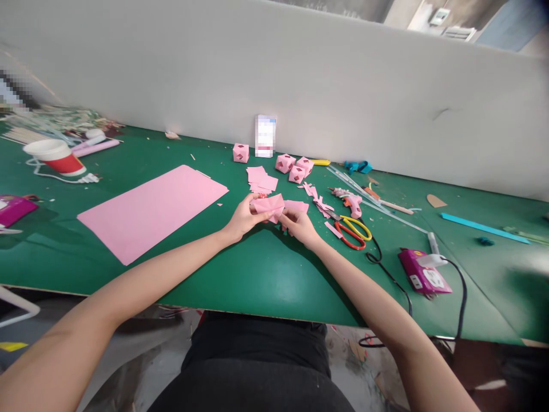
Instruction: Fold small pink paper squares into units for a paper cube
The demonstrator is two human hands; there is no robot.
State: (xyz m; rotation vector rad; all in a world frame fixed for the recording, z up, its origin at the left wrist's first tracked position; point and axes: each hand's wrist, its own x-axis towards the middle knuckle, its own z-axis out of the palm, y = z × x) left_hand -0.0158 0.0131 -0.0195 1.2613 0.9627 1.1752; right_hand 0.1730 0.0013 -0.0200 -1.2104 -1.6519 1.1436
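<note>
Both hands meet above the green table. My left hand (243,218) is closed on a creased piece of pink paper (269,206), its thumb along the lower edge. My right hand (299,224) pinches the same paper from the right; its fingertips are partly hidden. Another pink flap (297,206) shows behind the right fingers, and I cannot tell whether it is joined to the piece. Just beyond lie loose pink paper squares (262,180). Farther back stand several folded pink paper cubes (285,163) with diamond-shaped openings.
A large pink sheet (154,212) lies left. To the right are scissors (354,232), pink paper strips (315,197), a pink glue gun (352,203) and a corded purple box (424,272). A phone (265,136) leans on the grey partition (171,74). A paper cup (58,157) stands far left.
</note>
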